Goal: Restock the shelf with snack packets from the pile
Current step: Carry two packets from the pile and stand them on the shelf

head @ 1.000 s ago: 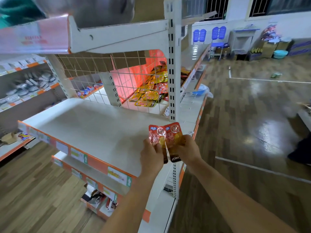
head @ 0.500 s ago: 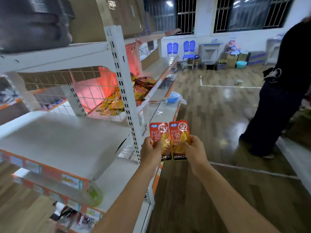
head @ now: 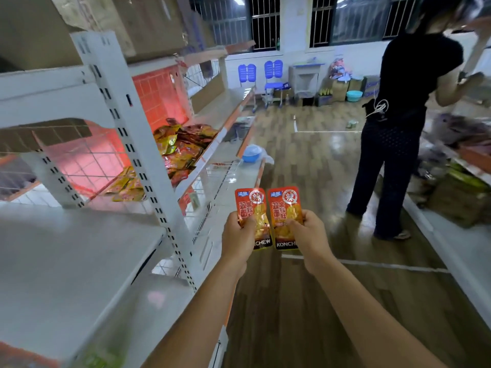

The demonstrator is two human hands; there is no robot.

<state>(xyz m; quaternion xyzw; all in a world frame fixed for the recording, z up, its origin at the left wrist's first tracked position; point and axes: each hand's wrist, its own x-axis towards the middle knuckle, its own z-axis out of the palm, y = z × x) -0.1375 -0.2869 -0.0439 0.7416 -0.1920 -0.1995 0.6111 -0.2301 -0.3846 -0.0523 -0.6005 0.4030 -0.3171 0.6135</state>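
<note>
Wooden floor [head: 305,160], left hand [head: 240,235], right hand [head: 309,235] holding packets [head: 284,208]

The floor [head: 305,181] is of brown wood boards, glossy, and it reflects pale light. White lines [head: 372,264] are painted across it. At the far end, in the upper middle of the frame, is a white wall [head: 353,57] with dark windows [head: 265,19] behind bars. Near this wall stand two blue chairs [head: 273,71], a small white cabinet [head: 304,75], some cardboard boxes [head: 340,87] and a teal basin [head: 354,95]. On the right a person [head: 409,83] in dark clothes stands, seen from the back.
</note>
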